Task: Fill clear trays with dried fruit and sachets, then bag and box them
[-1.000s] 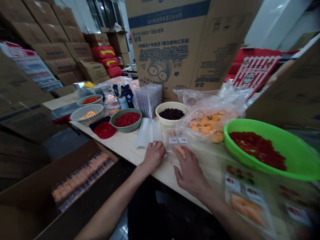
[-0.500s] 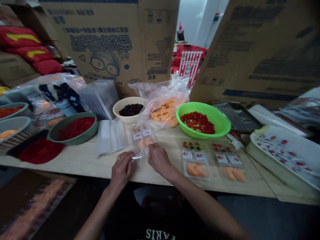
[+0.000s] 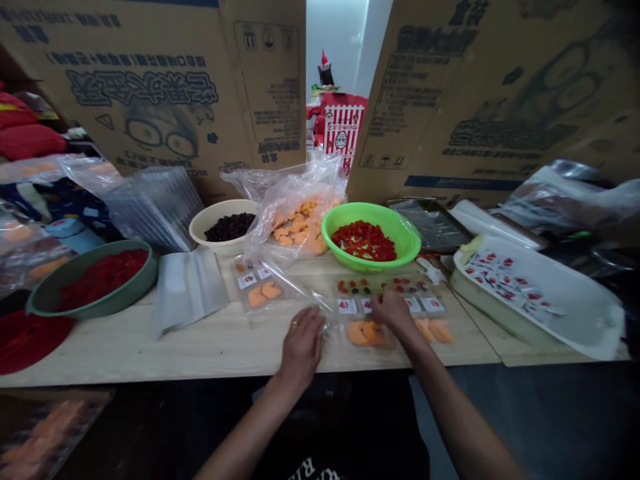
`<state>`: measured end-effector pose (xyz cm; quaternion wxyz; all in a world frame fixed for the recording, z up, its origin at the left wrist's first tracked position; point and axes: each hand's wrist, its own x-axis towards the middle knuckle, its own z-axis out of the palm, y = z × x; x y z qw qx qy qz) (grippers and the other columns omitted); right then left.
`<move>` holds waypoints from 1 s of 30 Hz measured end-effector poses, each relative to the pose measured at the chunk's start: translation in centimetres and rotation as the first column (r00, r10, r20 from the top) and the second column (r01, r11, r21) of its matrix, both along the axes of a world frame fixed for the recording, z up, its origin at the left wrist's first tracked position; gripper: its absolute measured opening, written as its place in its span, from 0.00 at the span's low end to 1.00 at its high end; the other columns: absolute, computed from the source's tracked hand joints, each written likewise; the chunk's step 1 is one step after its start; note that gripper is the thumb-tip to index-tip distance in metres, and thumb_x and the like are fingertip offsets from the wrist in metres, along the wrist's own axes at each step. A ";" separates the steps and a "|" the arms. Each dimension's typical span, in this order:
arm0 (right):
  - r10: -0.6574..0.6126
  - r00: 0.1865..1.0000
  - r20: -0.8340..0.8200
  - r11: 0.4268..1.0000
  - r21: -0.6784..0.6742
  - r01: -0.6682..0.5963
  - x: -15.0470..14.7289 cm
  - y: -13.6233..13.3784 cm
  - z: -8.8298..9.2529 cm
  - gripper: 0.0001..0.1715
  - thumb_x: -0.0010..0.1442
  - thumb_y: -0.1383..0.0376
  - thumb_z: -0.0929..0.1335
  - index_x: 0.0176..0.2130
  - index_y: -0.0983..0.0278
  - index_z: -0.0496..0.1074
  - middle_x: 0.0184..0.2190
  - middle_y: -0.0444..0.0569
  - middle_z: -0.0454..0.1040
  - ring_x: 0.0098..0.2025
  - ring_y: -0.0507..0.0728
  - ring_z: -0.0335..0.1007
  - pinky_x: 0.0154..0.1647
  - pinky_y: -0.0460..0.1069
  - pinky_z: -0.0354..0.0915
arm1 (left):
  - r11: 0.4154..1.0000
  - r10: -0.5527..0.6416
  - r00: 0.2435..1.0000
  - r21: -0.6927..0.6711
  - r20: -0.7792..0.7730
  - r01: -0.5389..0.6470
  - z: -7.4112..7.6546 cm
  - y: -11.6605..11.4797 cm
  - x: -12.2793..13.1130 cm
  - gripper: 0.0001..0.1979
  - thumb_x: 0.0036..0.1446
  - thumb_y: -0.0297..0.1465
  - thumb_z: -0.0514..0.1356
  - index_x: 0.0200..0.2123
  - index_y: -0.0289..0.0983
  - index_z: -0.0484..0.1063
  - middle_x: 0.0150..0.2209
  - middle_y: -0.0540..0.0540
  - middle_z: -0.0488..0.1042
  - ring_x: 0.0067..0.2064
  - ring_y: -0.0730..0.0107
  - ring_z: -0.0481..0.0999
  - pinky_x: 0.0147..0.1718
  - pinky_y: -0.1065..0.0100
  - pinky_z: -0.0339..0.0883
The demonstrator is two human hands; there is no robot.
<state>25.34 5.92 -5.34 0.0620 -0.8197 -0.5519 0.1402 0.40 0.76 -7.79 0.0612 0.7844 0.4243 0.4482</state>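
Note:
My left hand [image 3: 301, 345] lies curled on the wooden table [image 3: 200, 347], its fingertips pinching the near corner of a clear bag [image 3: 265, 290] that holds orange pieces and small labels. My right hand [image 3: 395, 311] is further right, fingers bent down onto a filled packet [image 3: 361, 328] with orange slices, labels and small sweets. A second like packet [image 3: 434, 319] lies just right of it. Behind them are a green bowl [image 3: 409, 235] of red pieces and a plastic bag of orange snacks [image 3: 300, 227].
A cream bowl [image 3: 200, 230] of dark dried fruit, a grey-green bowl [image 3: 127, 290] of red pieces, a pile of empty flat bags [image 3: 187, 287] and stacked clear trays [image 3: 155, 203] stand to the left. A white tray of stickers [image 3: 530, 287] lies right. Big cardboard boxes [image 3: 165, 80] wall the back.
The view has swung right. My right hand let go of the clear bag and moved right onto the filled packet. My left hand has stayed at the bag's near corner.

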 end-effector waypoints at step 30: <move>-0.140 0.050 -0.989 0.937 -0.149 -0.316 -6.5 -3.3 4.5 0.27 0.43 0.63 0.77 0.46 0.62 0.78 0.32 0.47 0.76 0.26 0.50 0.69 0.22 0.42 0.63 | 0.933 0.360 0.898 0.113 -0.253 -0.342 4.2 1.3 -13.1 0.27 0.62 0.18 0.47 0.62 0.36 0.65 0.60 0.36 0.71 0.61 0.60 0.71 0.58 0.56 0.71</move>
